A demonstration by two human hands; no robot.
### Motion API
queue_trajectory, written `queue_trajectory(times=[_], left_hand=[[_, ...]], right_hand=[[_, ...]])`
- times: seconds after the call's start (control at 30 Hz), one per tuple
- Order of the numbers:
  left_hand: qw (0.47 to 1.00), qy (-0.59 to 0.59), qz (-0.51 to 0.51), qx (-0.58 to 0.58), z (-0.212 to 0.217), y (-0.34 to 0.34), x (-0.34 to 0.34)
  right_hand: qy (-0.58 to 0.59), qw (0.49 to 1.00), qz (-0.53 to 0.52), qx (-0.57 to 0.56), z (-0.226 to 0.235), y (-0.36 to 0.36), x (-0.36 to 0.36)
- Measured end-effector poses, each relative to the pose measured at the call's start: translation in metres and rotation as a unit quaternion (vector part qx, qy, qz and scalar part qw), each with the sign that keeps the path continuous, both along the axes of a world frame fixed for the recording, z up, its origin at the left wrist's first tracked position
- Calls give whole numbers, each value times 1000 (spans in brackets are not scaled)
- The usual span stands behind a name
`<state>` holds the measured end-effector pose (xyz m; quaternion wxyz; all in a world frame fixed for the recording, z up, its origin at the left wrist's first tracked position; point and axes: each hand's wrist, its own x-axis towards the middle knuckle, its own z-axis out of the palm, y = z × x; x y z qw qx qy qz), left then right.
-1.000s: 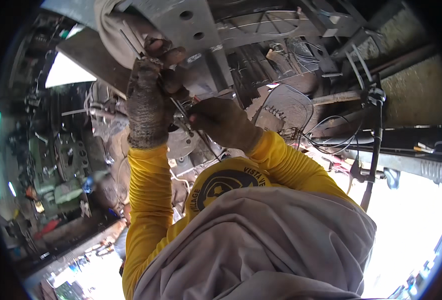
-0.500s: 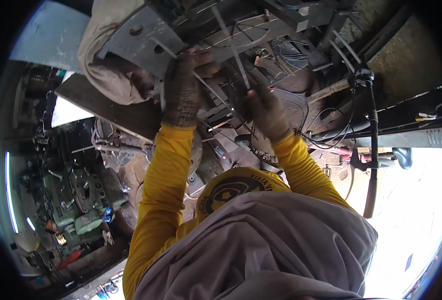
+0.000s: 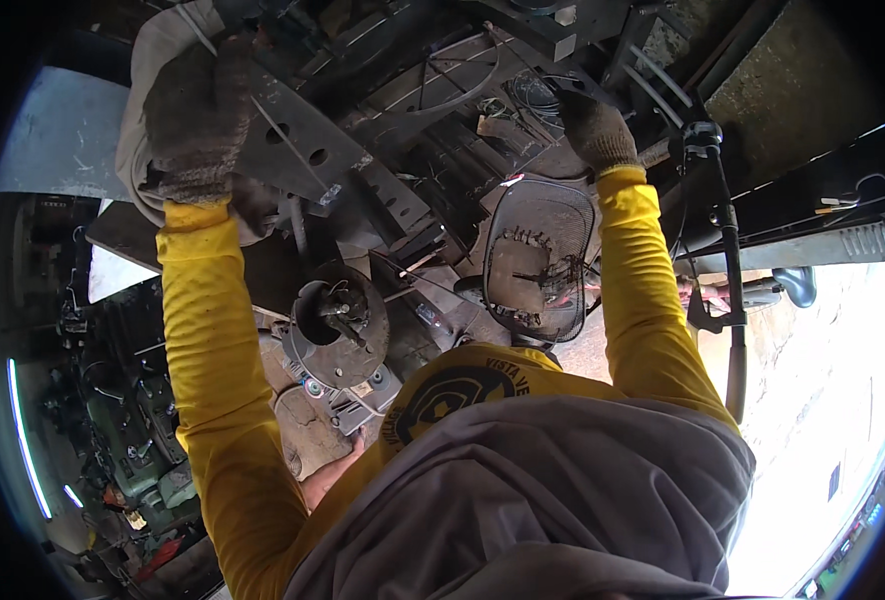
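My left hand (image 3: 198, 125), in a dark knit glove, is raised at the upper left and closed around a thin metal rod (image 3: 291, 148). The rod slants down to the right across a grey steel plate with holes (image 3: 273, 165). At the upper right my gloved right hand (image 3: 595, 132) is closed around another thin rod (image 3: 523, 62), which runs up and to the left. Its fingertips are partly lost against dark metal. Beige cloth (image 3: 141, 130), looking like another person's sleeve, lies behind my left hand; a dark shape beneath it is partly hidden.
A black mesh basket (image 3: 588, 240) sits below my right hand. Left of it stands a round metal piece with a hollow centre (image 3: 363, 345). A dark upright bar (image 3: 731, 230) rises at the right. Cluttered tools and machine parts (image 3: 123, 420) fill the left side.
My hands have moved apart, the left one up and to the left, the right one up and to the right, each with its rod. The basket and round metal piece now show between my arms.
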<state>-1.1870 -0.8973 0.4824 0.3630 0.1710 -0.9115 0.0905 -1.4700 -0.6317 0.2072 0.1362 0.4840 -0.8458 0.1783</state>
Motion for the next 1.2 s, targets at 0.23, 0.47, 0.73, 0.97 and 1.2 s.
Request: queue_trajectory(times=[0.23,0.47,0.73,0.97,1.2], left_hand=[[990,1,-40,-133,-23,-48,6],[990,-72,-38,-116,-8,-44,-16],[975,-171,-124,-65,40,-33,-28],[980,-133,-106,-102,26,-44,-29],[983,-62,-41,-168,-21,-92,-3]], right_hand=[[-43,999,-6,32,-1,1,-3],[-7,1000,26,14,-15,11,-8],[-167,975,136,-47,7,15,2],[-421,869,206,-156,15,25,9],[-726,637,-29,-257,26,-14,72]])
